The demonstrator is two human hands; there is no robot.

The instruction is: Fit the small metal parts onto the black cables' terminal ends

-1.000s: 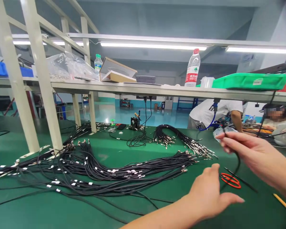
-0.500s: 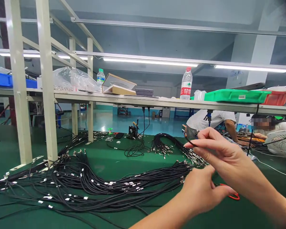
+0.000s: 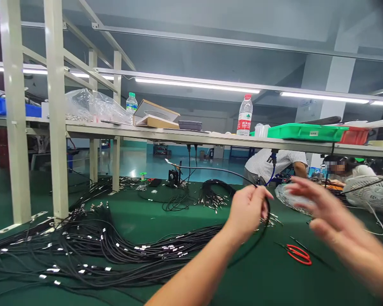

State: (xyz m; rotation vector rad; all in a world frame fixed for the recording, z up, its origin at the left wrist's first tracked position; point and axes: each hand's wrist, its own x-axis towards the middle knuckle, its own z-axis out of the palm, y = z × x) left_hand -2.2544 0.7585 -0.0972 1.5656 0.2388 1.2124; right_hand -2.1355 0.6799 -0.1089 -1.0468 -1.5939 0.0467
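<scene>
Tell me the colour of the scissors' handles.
The scissors' handles are red, shown best in the head view.

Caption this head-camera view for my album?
Left hand holds a thin black cable above bundled black cables on a green workbench mat; right hand open, blurred.

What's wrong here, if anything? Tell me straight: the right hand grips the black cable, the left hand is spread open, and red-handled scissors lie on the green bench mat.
The hands are swapped. The head view shows the left hand gripping the black cable, while the right hand is spread open, blurred. The red-handled scissors do lie on the green bench mat.
</scene>
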